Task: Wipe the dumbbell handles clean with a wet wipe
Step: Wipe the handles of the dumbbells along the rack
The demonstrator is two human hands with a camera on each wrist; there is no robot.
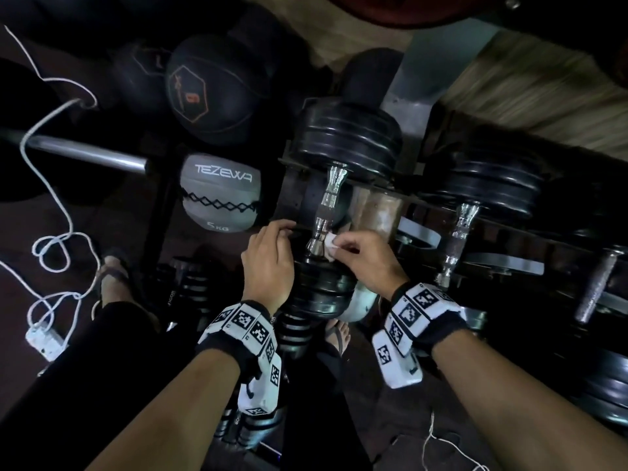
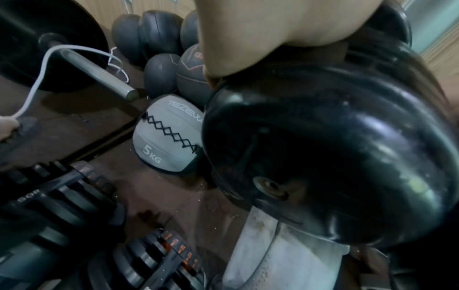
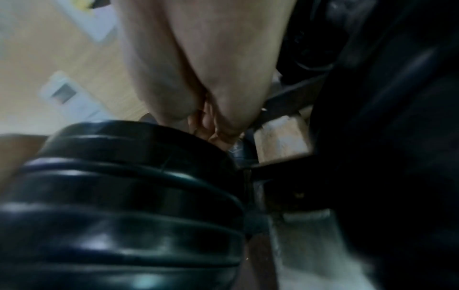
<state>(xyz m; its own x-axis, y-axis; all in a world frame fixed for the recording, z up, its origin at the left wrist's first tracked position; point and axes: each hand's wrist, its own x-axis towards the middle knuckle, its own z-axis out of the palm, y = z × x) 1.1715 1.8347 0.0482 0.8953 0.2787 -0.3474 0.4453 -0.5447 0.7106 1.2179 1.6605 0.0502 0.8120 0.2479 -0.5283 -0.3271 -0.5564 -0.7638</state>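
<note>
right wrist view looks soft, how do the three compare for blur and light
Right wrist view: smeared throughout, the right hand and the dumbbell plates blurred. Left wrist view: sharper, print on the grey 5 kg medicine ball readable. Head view: dim, glare on the chrome dumbbell handle.

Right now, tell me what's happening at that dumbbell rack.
A person is cleaning dumbbells on a rack. Their right hand pinches a small white wet wipe against the near end of a chrome dumbbell handle, close to the black weight plates. The left hand rests on that near end of the dumbbell, seemingly steadying it. Another dumbbell sits to the right, untouched for now.
</note>
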